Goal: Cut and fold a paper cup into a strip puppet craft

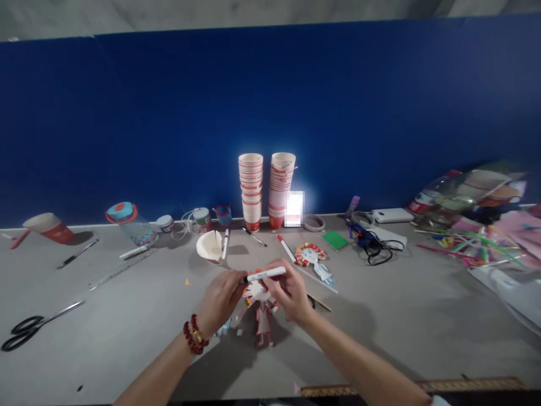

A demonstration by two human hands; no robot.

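Observation:
A white marker (268, 274) with a black end lies almost level between my hands. My right hand (291, 290) is closed around its white barrel. At the black end, my left hand (222, 299), with red beads on the wrist, pinches the marker. Just beneath both hands is a cut-out paper doll (264, 321) with a pinkish outlined robe and a fringed head, partly covered by my fingers. Small light-blue paper pieces (224, 327) peek out beside my left hand.
Two stacks of paper cups (252, 192) stand by the blue partition (190, 113). A cut cup (209, 246) and a second paper doll (313, 259) lie nearer. Black-handled scissors (29, 327) rest at left; colourful straws (473, 245) and black cables (376, 245) clutter the right.

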